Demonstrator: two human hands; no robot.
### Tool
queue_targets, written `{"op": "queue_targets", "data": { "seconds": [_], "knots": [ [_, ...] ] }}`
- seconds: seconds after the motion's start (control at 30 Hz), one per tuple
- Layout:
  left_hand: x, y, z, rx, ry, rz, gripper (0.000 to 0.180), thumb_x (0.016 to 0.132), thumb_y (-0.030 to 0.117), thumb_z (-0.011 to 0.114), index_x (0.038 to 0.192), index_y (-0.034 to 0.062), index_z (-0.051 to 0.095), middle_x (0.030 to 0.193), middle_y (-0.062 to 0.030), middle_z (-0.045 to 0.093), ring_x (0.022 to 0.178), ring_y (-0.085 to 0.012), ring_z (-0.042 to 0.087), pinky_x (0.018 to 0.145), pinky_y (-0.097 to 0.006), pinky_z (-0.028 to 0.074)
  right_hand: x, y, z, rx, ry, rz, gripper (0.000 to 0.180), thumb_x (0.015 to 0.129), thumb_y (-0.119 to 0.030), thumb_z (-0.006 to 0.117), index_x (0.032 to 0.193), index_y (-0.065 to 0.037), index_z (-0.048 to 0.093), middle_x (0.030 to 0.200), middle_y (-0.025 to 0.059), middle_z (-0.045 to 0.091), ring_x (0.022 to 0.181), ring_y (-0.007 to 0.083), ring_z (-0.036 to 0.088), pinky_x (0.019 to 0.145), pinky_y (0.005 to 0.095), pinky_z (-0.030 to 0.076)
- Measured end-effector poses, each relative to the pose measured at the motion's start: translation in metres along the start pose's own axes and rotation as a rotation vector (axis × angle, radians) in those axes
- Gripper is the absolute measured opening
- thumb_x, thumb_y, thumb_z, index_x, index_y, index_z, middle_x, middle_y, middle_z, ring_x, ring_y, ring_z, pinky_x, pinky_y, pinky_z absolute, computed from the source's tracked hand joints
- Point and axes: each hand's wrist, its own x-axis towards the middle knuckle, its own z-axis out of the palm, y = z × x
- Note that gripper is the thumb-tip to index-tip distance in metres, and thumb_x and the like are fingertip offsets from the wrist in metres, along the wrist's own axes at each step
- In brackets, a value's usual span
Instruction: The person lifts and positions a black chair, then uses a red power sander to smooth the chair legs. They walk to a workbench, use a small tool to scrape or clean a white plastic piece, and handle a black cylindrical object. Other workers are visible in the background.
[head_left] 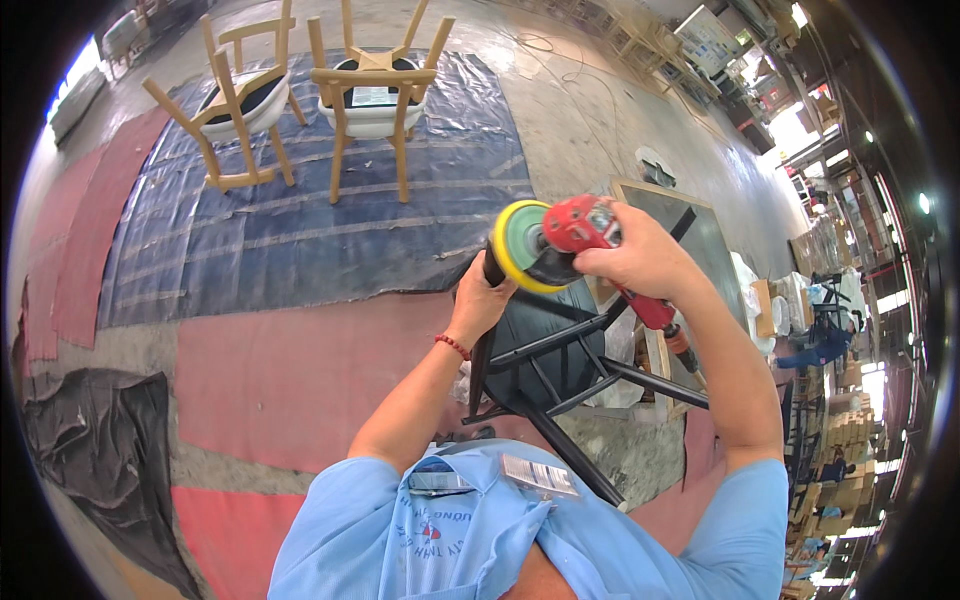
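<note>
My right hand [645,258] is wrapped round the body of a red power polisher [580,224]. The tool carries a round yellow and green pad [522,240], tilted on edge in front of me. Its lower red grip and a hose-like end hang below my right wrist. Closed round a dark part of a black chair [545,350] is my left hand [482,300], just under the pad. The chair lies tipped, its legs and crossbars toward me. Whether the pad touches the chair is hidden.
Two upturned wooden chairs [375,100] with pale seats stand on a dark blue sheet [300,225] ahead. Reddish mats [310,380] cover floor at left, beside a crumpled black sheet [100,440]. A framed board [690,225] lies at right. People and stacked goods appear farther right.
</note>
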Motion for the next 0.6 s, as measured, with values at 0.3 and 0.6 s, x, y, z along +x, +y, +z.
{"op": "queue_targets", "data": {
  "seconds": [0.3,0.6],
  "knots": [
    [-0.006,0.004,-0.005,0.220,-0.009,-0.075,0.031,0.087,0.025,0.073,0.105,0.0050,0.057,0.089,-0.0088,0.063,0.084,-0.0212,0.061,0.081,-0.037,0.049,-0.016,-0.002,-0.003,-0.149,0.088,0.197,0.073,0.067,-0.034,0.073,0.131,0.000,0.057,0.107,0.0220,0.070,0.096,0.0347,0.069,0.088,0.0381,0.052],
    [0.001,-0.001,0.004,-1.021,-0.021,-0.306,0.028,0.089,0.013,0.070,0.114,0.0054,0.060,0.093,-0.0084,0.067,0.089,-0.0189,0.064,0.084,-0.033,0.051,-0.001,0.000,0.008,0.004,-0.087,0.004,0.075,0.068,-0.035,0.073,0.132,0.002,0.057,0.105,0.0214,0.069,0.093,0.0317,0.068,0.084,0.0365,0.053]
  ]
}}
